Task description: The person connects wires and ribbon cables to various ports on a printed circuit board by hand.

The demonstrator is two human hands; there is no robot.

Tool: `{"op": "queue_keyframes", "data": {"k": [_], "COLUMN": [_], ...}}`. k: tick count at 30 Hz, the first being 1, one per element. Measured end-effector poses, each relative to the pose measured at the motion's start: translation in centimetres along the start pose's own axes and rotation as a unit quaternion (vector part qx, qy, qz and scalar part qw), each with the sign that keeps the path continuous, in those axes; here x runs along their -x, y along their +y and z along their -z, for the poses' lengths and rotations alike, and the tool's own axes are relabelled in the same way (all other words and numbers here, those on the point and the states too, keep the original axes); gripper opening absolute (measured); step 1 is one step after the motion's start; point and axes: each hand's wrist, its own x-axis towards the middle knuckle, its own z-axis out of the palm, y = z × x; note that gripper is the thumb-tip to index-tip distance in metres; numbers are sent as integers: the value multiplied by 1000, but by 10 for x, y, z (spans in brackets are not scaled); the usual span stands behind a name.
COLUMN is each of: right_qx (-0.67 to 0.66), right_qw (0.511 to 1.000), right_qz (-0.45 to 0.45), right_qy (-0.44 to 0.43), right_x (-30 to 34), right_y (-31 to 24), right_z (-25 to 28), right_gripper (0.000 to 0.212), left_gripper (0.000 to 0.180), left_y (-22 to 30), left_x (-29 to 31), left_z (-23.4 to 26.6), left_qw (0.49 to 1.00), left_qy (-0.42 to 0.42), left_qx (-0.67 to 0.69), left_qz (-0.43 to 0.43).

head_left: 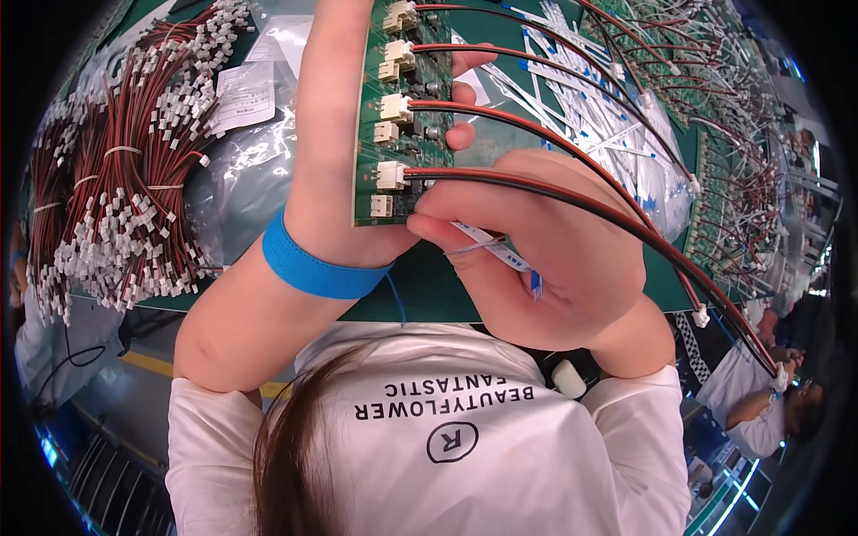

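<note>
My left hand (329, 125) holds a green circuit board (371, 156) up from below, its fingertips showing past the board's right edge. White connectors line the board, and several red-and-black cables (545, 129) run from them to the right, their loose plugs hanging. My right hand (563, 241) is closed in a pinch at the board's near right corner, with a white flat ribbon cable (505, 253) with a blue end running under its fingers into the palm. Whether the ribbon's far end touches the board is hidden by the fingers.
Banded bundles of red-and-black cables (125, 170) lie at left beside clear plastic bags (259, 165) and paper labels (243, 96). Loose white ribbon cables (590, 98) are heaped at back right, near rows of wired boards (724, 179). A blue wrist strap (322, 268) circles my left wrist.
</note>
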Motion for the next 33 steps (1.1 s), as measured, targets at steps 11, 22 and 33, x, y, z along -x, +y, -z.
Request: {"op": "queue_keyframes", "data": {"k": [11,22,33], "right_qx": [7,-12,-101], "right_qw": [998,998,984], "right_qz": [38,33,-146], "right_qy": [54,59,8], "right_x": [1,2,-3], "right_y": [6,7,3], "right_z": [-6,-8,16], "right_gripper": [23,20,23], "left_gripper": [55,56,51], "left_y": [1,3,9], "left_x": [-1,-7,-6], "left_z": [9,10,-26], "left_qw": [999,998,984], "left_qy": [-30,-58,81], "left_qx": [15,26,159], "left_qz": [14,27,26]}}
